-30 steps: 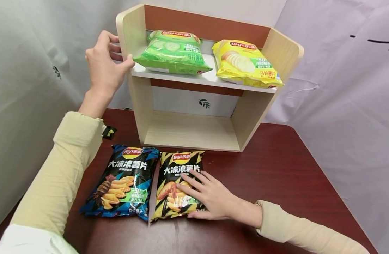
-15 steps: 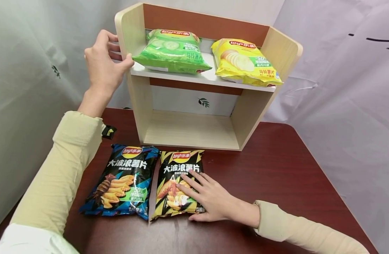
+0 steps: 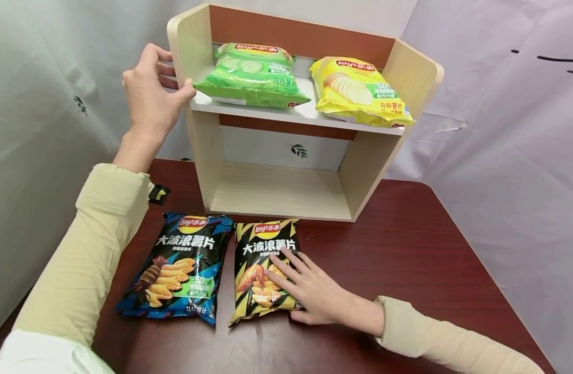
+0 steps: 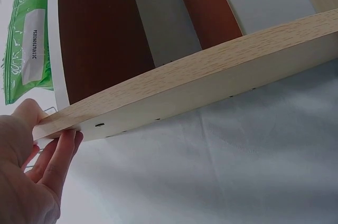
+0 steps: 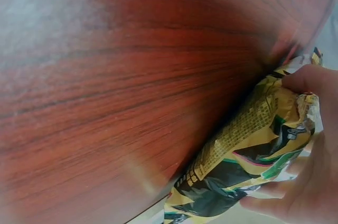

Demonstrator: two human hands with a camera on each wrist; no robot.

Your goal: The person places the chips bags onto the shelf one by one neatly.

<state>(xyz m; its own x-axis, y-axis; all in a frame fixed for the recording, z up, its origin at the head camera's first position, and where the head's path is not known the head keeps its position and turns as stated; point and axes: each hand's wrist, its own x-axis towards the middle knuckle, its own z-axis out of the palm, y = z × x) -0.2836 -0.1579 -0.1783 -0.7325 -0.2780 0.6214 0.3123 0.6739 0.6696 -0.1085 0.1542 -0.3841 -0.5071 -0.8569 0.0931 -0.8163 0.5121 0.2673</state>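
Note:
My left hand [image 3: 152, 96] grips the upper left side panel of a small wooden shelf [image 3: 203, 156], thumb at the front edge and fingers behind. The left wrist view shows that hand [image 4: 39, 166] around the panel edge [image 4: 158, 78]. On the table, my right hand [image 3: 316, 291] holds the right side of a black and yellow chip bag [image 3: 253, 275]. In the right wrist view, the thumb is on the bag's back [image 5: 248, 129] and the fingers are over its front. A black and blue chip bag [image 3: 183, 265] lies just to the left.
On the upper board rest a green chip bag [image 3: 253, 78] at left and a yellow one [image 3: 356, 91] at right. Dark red tabletop [image 3: 408, 244] extends right of the hand. A small black object [image 3: 159, 194] sits by the left sleeve. Pale curtains surround the table.
The black and yellow bag has turned slightly and moved a little right, away from the blue one. My right thumb has slid further under its edge. The left hand keeps its hold.

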